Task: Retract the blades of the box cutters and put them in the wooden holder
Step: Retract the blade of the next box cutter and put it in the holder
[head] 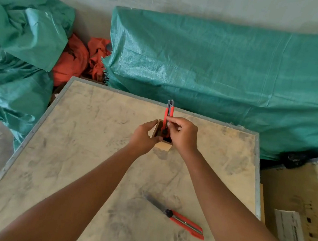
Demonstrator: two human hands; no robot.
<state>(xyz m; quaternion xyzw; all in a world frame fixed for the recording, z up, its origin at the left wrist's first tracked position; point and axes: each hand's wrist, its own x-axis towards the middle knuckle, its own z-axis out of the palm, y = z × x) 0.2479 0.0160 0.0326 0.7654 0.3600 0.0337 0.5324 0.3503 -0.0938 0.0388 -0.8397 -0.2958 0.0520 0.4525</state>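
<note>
Right hand (182, 134) pinches a red box cutter (168, 115), standing upright with its lower end inside the wooden holder (162, 140). Left hand (144, 136) is wrapped around the holder's left side, fingers closed on it. Holder sits mid-far on the dusty plywood crate top (73, 151). Second red box cutter (181, 219) lies flat near the crate's front right, blade (155, 202) extended, well apart from the holder.

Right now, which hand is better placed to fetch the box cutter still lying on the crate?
Right hand: the loose box cutter, blade extended, lies on its side; the left hand steadies the wooden holder.
</note>
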